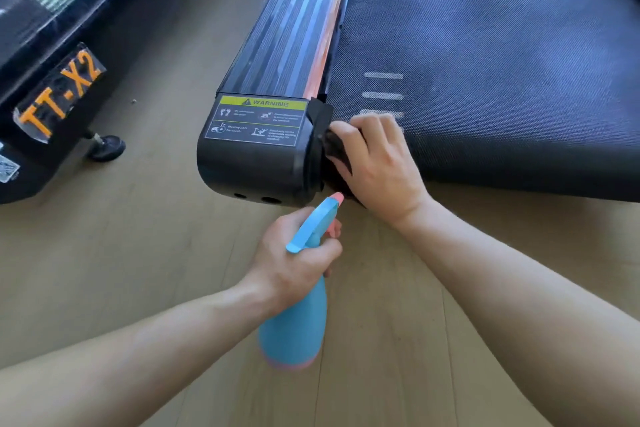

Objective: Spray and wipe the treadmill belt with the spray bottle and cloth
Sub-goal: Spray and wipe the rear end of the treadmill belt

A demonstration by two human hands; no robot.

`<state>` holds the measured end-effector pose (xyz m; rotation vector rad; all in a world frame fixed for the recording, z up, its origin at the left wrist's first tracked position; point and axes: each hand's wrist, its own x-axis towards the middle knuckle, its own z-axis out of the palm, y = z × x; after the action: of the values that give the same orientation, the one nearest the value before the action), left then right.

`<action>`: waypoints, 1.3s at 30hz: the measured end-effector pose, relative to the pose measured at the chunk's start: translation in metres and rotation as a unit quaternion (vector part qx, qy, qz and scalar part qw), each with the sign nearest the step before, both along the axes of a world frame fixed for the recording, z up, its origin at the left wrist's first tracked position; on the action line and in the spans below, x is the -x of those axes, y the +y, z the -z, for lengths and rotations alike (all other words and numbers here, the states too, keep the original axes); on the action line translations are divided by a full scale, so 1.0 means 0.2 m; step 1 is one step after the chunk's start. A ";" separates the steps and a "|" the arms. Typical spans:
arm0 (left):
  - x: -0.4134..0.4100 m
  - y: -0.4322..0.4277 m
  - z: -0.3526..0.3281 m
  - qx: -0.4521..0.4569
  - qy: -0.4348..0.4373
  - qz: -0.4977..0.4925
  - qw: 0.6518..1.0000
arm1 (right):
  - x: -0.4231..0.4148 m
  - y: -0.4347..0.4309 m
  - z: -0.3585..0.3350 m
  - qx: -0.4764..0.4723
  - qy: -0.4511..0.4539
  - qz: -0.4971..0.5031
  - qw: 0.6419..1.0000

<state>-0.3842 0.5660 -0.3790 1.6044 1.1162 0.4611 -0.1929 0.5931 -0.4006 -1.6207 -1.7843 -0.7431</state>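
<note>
head: left hand curled round neck of blue spray bottle, nozzle aimed at belt corner. right hand clutches dark cloth, pressing it on treadmill belt rear edge, beside side rail end cap

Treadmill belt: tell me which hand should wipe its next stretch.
Right, probably. The right hand holds the dark cloth against the treadmill belt at its near corner, so it can slide straight on. The left hand grips the spray bottle over the floor, off the belt, with no cloth.
</note>
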 end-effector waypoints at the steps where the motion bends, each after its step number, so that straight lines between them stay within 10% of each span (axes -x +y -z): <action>1: -0.01 0.00 0.00 -0.002 0.000 0.002 1.000 | -0.02 -0.02 0.04 -0.003 -0.017 -0.002 1.000; 12: 0.00 0.01 -0.01 -0.004 0.002 0.003 1.000 | 0.03 0.01 -0.01 -0.003 0.033 0.024 0.999; 19: 0.04 0.02 -0.01 -0.014 0.004 -0.007 1.000 | -0.10 -0.18 0.11 0.042 -0.157 -0.044 0.986; 39: -0.01 0.00 -0.08 -0.038 0.026 0.006 0.999 | -0.02 -0.08 -0.11 0.022 0.018 0.053 0.998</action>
<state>-0.3826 0.5663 -0.3628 1.6975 1.1393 0.4606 -0.1880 0.5772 -0.3788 -1.7579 -1.7111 -0.7208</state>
